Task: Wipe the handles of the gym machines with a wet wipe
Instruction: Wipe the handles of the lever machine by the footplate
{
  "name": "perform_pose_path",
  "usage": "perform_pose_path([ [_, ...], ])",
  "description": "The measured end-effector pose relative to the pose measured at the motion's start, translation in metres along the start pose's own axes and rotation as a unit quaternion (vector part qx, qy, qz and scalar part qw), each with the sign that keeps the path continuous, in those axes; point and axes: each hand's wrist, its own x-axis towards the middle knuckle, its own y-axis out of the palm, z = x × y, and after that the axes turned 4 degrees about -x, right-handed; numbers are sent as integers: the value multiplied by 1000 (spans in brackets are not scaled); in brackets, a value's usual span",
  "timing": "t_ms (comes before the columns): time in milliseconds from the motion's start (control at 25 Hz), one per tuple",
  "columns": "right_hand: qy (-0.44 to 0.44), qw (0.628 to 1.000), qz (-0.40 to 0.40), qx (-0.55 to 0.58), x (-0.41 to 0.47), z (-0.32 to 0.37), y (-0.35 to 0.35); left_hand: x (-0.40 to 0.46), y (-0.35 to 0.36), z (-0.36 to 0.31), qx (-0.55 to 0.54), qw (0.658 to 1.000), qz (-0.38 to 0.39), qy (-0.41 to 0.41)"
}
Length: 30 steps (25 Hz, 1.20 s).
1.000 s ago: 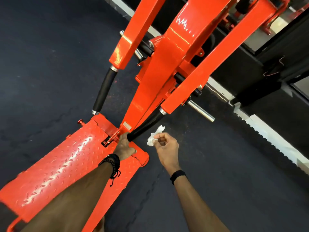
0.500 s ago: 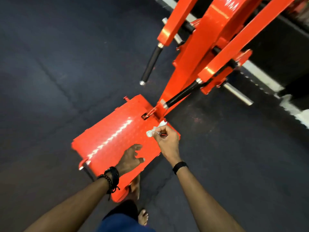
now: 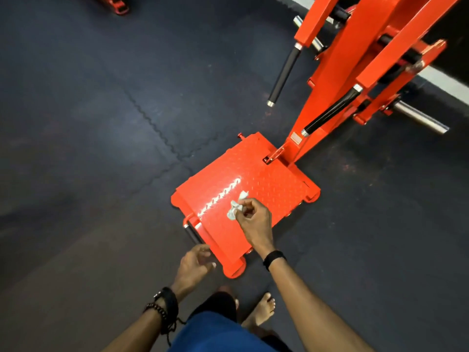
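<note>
Fingers of the right hand are curled, with a crumpled white wipe pinched at the fingertips; the wipe is held just above the footplate, contact not discernible. A black band is worn on the right wrist.

Left hand is held loosely curled with nothing gripped, just beside the near corner of the footplate and a short black roller mounted at its edge. Black beaded and corded bracelets are worn on the left wrist.

Footplate is glossy orange-red steel, rectangular, embossed with a diamond tread pattern; a bright glare streak is seen along it. An angled box-section column of the same paint is joined at its far end.

Two handles are seen well apart from the wipe: left handle and right handle, both cylindrical, matte black grip, chrome end caps, hung from orange arms. A chrome weight peg projects at the right.

Floor is dark rubber matting, tiles joined by wavy interlocking seams. A white strip is visible along the far edge. Bare feet and blue shorts are visible at the bottom.
</note>
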Motion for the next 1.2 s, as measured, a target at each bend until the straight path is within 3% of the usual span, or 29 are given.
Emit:
perform_pose_path([
  [280, 84, 994, -75, -2, -3, -8, 81, 68, -90, 7, 34, 999, 7, 23],
  [480, 212, 960, -176, 51, -8, -4, 177, 123, -172, 44, 124, 986, 112, 22],
  [680, 274, 920, -258, 105, -36, 5, 226, 175, -226, 24, 272, 940, 205, 23],
  [1040, 425, 836, -321, 130, -23, -104, 326, 281, -226, 70, 426, 862, 264, 70],
  [1120, 452, 817, -341, 108, -15, -141, 357, 323, -217, 100, 461, 831, 302, 77],
  [1200, 474, 798, -357, 106, -5, -213, 406, 378, -197, 128, 527, 766, 330, 164],
])
